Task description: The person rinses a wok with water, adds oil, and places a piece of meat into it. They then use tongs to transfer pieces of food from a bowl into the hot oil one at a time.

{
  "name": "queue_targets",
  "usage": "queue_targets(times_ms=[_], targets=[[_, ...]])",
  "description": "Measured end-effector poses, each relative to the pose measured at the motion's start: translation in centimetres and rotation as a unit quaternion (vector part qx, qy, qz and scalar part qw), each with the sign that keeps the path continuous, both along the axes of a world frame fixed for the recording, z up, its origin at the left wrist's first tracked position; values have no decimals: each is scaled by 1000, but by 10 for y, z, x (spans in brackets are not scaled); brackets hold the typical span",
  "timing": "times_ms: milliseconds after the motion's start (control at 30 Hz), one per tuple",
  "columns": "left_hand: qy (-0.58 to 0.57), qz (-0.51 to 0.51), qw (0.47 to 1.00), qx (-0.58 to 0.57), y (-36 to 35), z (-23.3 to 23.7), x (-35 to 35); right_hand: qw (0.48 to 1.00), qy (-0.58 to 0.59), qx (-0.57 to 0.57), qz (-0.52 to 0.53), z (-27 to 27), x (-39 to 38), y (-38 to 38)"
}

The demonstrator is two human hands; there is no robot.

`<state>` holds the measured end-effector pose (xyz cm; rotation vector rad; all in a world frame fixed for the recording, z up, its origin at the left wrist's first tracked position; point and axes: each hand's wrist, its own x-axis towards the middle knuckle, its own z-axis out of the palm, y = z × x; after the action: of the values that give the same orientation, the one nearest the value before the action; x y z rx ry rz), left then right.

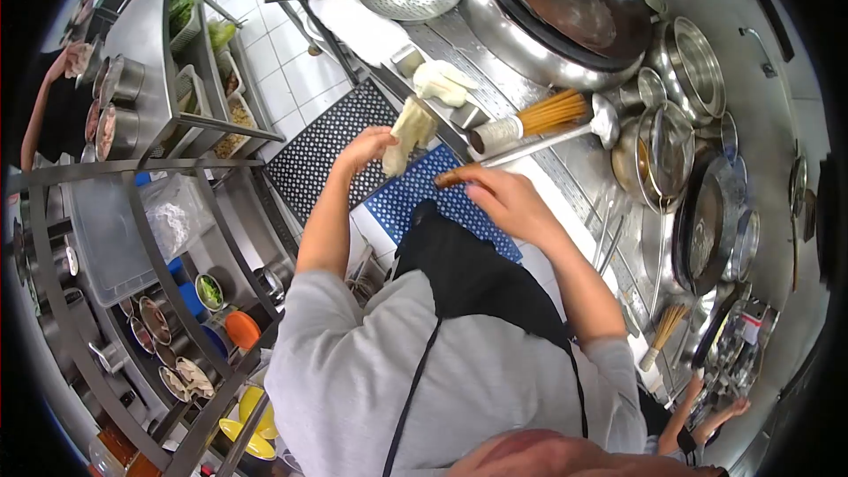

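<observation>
on my remote feed, the left hand (367, 148) pinches a pale cloth (409, 134) just off the counter's (587, 168) front edge; the right hand (508, 199) curls around a ladle's (543, 141) wooden handle. i cannot read the red-and-white label (752, 328) toward the counter's right end.

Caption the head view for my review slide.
Left hand holding a pale cloth, right hand at a wooden ladle handle.
</observation>
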<state>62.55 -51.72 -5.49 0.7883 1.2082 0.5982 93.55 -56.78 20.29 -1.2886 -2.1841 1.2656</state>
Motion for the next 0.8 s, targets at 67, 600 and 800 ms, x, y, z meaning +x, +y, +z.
queue_targets(times_ms=[67,600,800], targets=[[-245,128,961,-28,-14,59,15,993,46,-105,-12,-54,-48,30],[-460,369,805,-75,-29,78,71,955,176,-123,-204,-197,-163,82],[-456,277,845,-29,-9,62,40,987,-149,29,47,-167,-175,81]])
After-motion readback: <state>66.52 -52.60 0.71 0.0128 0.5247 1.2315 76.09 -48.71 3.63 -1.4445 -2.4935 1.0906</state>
